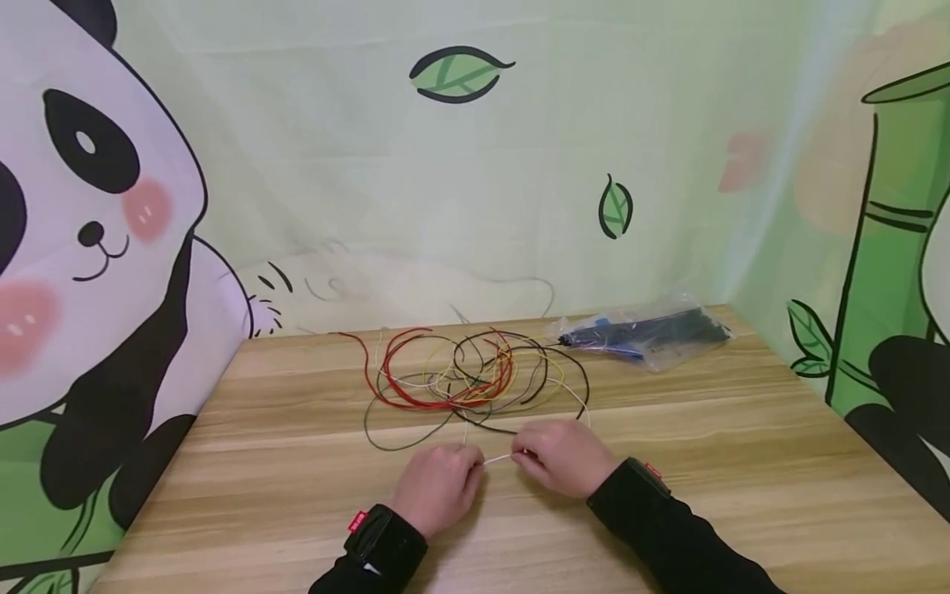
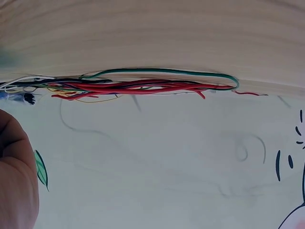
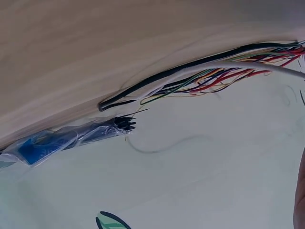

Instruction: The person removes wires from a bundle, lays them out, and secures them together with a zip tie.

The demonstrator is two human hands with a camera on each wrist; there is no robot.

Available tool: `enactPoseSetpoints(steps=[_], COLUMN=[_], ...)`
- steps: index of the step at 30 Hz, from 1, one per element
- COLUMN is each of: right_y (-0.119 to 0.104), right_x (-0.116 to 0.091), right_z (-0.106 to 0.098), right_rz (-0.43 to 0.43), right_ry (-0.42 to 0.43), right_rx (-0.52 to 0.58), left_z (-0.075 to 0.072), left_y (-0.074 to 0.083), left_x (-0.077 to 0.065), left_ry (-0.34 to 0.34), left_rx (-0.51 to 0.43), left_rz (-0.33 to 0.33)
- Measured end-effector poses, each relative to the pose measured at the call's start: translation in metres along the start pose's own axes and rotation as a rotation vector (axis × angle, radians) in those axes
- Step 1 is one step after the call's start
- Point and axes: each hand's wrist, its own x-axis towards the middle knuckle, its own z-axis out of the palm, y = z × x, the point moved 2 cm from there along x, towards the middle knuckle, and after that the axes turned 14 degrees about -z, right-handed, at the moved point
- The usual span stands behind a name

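Note:
Between the two hands a short length of white wire (image 1: pixel 497 459) stretches just above the tabletop. My left hand (image 1: pixel 439 487) pinches one end of that stretch, thumb against curled fingers. The right hand (image 1: pixel 566 456) grips the other side of it, a short gap away. Beyond both hands lies a loose tangle of wires: red wire (image 1: pixel 426 404), black wire (image 1: pixel 587 384), green wire (image 1: pixel 393 448), with yellow and white ones among them. Only a part of the left hand (image 2: pixel 18 176) shows in the left wrist view, and just a sliver of the right hand (image 3: pixel 300 200) in its own.
A clear plastic bag (image 1: pixel 660 334) of dark, thin strips with something blue lies at the back right of the wooden table (image 1: pixel 260 495). A printed cloth backdrop (image 1: pixel 334 165) with pandas, leaves and bamboo hangs behind the table and along both sides.

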Motion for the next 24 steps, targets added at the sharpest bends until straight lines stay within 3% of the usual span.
enactPoseSetpoints(steps=[12, 16, 24], right_y=[0.018, 0.021, 0.023], right_x=[-0.012, -0.015, -0.02], right_z=[-0.002, -0.002, -0.009], right_rz=[0.083, 0.102, 0.163], right_ry=[0.017, 0.011, -0.013], right_rx=[-0.074, -0.093, -0.171], left_z=[-0.002, -0.002, -0.002], left_y=[-0.006, -0.006, -0.007], left_x=[-0.003, -0.004, -0.005], left_ry=[-0.071, -0.107, -0.118], left_rx=[-0.039, -0.026, -0.004], left_rz=[-0.04, -0.032, -0.001])
